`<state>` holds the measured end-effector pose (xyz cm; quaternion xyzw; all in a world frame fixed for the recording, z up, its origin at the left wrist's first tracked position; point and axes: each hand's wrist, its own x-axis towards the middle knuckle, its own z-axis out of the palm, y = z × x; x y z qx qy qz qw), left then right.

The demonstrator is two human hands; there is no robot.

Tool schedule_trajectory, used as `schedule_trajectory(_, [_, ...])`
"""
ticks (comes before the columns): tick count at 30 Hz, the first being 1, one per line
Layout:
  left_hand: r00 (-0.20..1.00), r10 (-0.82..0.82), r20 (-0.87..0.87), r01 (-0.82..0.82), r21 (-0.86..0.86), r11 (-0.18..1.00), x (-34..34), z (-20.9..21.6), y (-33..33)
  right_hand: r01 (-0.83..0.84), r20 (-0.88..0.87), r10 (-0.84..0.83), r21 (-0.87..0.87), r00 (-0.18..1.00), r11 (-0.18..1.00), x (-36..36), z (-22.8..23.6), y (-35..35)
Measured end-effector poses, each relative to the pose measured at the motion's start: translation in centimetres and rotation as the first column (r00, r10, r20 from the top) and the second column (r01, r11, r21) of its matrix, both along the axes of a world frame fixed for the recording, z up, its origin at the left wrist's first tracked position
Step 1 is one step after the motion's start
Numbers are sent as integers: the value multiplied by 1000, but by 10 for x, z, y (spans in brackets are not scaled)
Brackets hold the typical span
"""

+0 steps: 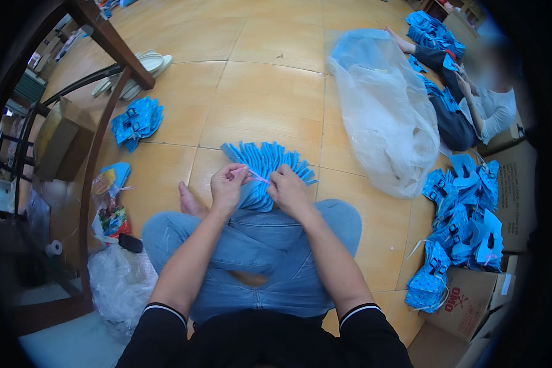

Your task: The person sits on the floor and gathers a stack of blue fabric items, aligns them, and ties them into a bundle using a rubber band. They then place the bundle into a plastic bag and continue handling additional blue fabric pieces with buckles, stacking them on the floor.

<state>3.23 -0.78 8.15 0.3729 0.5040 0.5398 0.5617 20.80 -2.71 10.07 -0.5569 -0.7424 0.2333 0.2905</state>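
A fanned bundle of blue cloth-like pieces rests on the tiled floor just in front of my crossed legs. Across its middle runs a pink string. My left hand pinches one end of the string at the bundle's left side, fingers closed. On the other side, my right hand grips the string close to the bundle, its fingers curled in. The string is stretched between both hands. Whether it passes fully around the pieces is hidden beneath them.
A large clear plastic bag lies at the right, beside a seated person. Blue bundles heap near cardboard boxes. Leftward are another blue stack, a wooden frame, a crumpled plastic bag and a dark object.
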Motion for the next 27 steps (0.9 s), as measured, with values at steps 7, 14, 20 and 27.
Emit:
schedule_trajectory(7, [991, 16, 130, -7, -68, 998, 12, 19, -4, 84, -80, -86, -32, 993, 996, 3, 11, -6])
schedule_trajectory(14, [994, -105, 40, 106, -17, 994, 20, 30, 1, 71, -187, -54, 83, 981, 994, -13, 8, -1])
schedule_trajectory(20, [996, -43, -81, 50, 83, 995, 20, 17, 3, 3, -133, 20, 174, 991, 985, -16, -10, 5])
schedule_trajectory(27, [988, -145, -53, 150, 98, 984, 8, 26, 13, 43, -108, -22, 192, 994, 980, -20, -26, 4])
